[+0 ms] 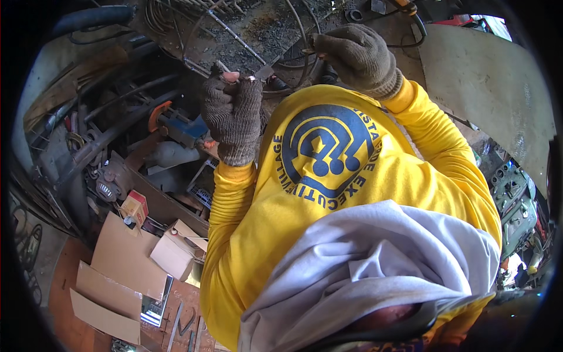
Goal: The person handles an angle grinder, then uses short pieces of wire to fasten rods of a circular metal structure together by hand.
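Note:
My left hand (234, 114), in a brown knit glove with bare fingertips showing, is closed in a pinch. A small flat metal piece (264, 73) sticks out from its fingertips beside a frame of thin metal rods (237, 39). A short rod end (221, 66) shows at the same fingers. My right hand (359, 61), gloved alike, is closed with its fingertips by a curved metal rod (304, 35). Something small and tan pokes out of that pinch, too small to name. The frame lies over a dark, grimy work surface (202, 46) strewn with black debris.
A large flat sheet (478, 88) spreads at the right. At the left are a blue and orange tool (182, 126), hoses and metal scrap. Opened cardboard boxes (126, 258) lie at lower left. A greenish machine part (513, 196) stands at the far right.

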Action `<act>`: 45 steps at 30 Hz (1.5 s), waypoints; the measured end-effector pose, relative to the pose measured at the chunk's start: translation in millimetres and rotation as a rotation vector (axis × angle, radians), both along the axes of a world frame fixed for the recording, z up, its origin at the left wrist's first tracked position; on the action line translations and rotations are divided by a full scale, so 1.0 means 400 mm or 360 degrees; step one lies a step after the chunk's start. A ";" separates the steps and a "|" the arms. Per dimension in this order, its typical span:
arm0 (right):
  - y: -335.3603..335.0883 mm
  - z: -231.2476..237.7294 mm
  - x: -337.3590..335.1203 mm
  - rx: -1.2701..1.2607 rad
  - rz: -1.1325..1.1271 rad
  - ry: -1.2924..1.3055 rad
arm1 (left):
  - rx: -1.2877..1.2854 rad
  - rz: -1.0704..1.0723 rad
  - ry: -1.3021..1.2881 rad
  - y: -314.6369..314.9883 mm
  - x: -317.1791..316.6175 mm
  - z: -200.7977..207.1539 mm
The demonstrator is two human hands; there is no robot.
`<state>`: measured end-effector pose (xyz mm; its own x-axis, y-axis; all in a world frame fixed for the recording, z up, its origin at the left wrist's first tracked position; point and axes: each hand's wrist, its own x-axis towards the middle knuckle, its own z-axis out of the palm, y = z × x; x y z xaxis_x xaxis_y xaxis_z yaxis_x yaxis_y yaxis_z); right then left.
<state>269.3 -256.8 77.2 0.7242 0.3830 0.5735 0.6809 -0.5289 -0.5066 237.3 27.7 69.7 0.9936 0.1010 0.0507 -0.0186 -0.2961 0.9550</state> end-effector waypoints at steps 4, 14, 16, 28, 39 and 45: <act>0.006 -0.031 -0.004 0.0003 0.0029 0.0003 | 0.0057 -0.0010 -0.0019 0.001 0.008 -0.006; 0.071 -0.018 0.006 -0.0123 0.0343 -0.0225 | 0.0256 0.0058 -0.0070 -0.024 0.012 0.027; 0.080 -0.001 0.020 -0.0264 0.0381 -0.0357 | 0.0224 0.0084 -0.0101 -0.032 0.014 0.028; 0.094 0.016 0.075 -0.0484 0.0482 -0.0631 | 0.0454 0.0035 -0.0192 -0.024 0.020 0.025; -0.031 0.044 0.057 -0.0093 0.0181 -0.0265 | -0.0055 0.0103 -0.0103 -0.013 0.014 -0.011; 0.017 -0.004 0.002 -0.0105 -0.0272 0.0178 | -0.0167 -0.0092 -0.0250 -0.012 -0.008 0.008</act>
<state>270.3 -250.1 75.5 0.8395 0.2832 0.4637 0.5199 -0.6666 -0.5342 234.1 23.0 72.8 0.9786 0.0572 0.1976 -0.1837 -0.1891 0.9646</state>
